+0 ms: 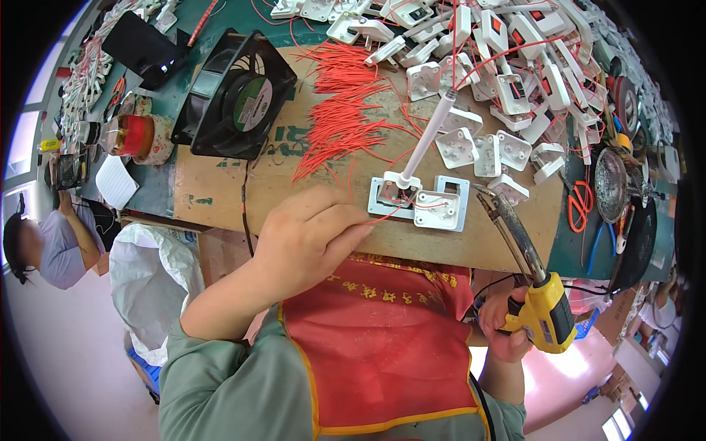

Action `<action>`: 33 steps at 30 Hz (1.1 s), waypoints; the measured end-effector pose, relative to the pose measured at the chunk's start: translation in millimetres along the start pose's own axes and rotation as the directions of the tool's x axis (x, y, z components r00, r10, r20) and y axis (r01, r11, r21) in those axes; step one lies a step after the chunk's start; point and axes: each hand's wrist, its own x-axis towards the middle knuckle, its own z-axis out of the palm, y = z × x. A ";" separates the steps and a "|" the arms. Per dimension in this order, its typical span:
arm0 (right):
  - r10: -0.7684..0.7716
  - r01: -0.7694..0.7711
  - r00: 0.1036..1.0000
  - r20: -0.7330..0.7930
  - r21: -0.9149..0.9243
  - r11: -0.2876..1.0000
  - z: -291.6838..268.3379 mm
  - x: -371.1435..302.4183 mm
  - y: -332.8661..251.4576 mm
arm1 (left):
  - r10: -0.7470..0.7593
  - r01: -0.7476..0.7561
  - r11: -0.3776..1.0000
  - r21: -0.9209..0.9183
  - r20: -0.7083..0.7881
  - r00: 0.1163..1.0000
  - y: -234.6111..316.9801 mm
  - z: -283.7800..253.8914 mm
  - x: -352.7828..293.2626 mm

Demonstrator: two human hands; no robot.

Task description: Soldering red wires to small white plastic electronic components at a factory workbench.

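My left hand [312, 228] is closed, thumb and fingertips pinching the end of a thin red wire [385, 216] that runs to a small white plastic housing. That housing, with its white tube [429, 140] slanting up and away, sits in a light grey plate [462, 189] on the cardboard. Beside it in the same plate lies an open white square cover [437, 210]. In my right hand [503, 327] is a yellow and black soldering gun [543, 312]. Its long metal front points up-left, the end just right of the plate and apart from the housing.
Loose red wires [342, 110] lie in a bundle beyond my left hand. A black fan [237, 95] stands at the left, near a jar [132, 136]. White housings [507, 81] are heaped at the far right. Red-handled scissors [579, 206] lie right. Another person [55, 242] sits far left.
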 end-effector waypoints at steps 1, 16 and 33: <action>0.003 -0.003 1.000 -0.003 -0.002 1.000 -1.2 -1.7 -0.4 | 0.004 -0.004 1.000 -0.007 0.002 1.000 0.9 2.2 3.0; 0.042 -0.036 0.998 0.054 -0.099 0.994 -10.6 -14.4 -2.0 | 0.125 -0.143 0.989 -0.033 -0.315 0.941 14.3 65.2 25.8; 0.075 -0.066 0.996 0.044 -0.168 0.984 -24.5 -33.4 8.7 | -0.002 0.000 1.000 -0.030 -0.083 0.997 24.5 48.5 40.6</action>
